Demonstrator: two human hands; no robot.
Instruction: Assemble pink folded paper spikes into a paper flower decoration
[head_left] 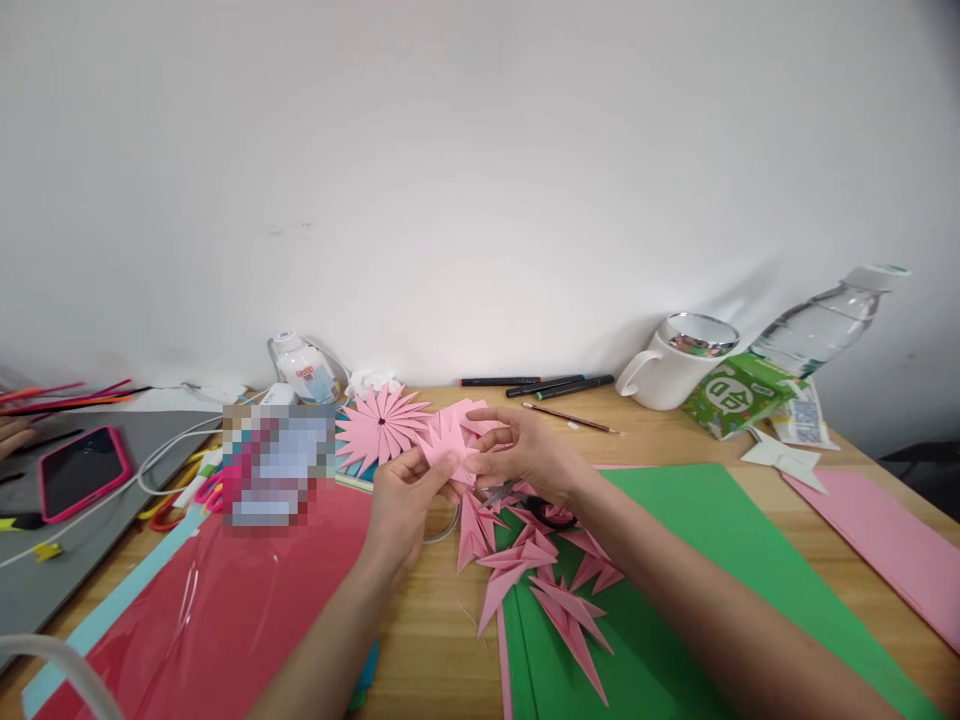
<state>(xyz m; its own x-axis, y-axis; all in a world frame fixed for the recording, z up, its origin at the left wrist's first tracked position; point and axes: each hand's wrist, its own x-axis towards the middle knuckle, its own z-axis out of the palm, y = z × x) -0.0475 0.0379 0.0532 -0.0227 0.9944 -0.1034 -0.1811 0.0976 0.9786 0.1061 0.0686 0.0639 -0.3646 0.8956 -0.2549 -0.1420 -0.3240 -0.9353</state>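
Observation:
Between both hands is a pink folded-paper piece (444,442) with pointed tips fanned upward. My left hand (409,492) pinches its lower part with the thumb in front. On the other side, the fingers of my right hand (529,455) close on its right edge. A round pink pleated paper star (381,422) with a small dark centre stands just behind and to the left. Below my right hand, several loose pink folded-paper pieces (525,560) lie in a heap. Dark-handled scissors (551,515) are partly hidden among them.
Green paper sheets (675,560) lie at right, a red sheet (300,600) at left. Black markers (559,385) and a pencil (574,417) rest near the wall. A white mug (667,370), green box (731,395) and tilted bottle (825,320) stand back right. Another person's hand (13,435) shows far left.

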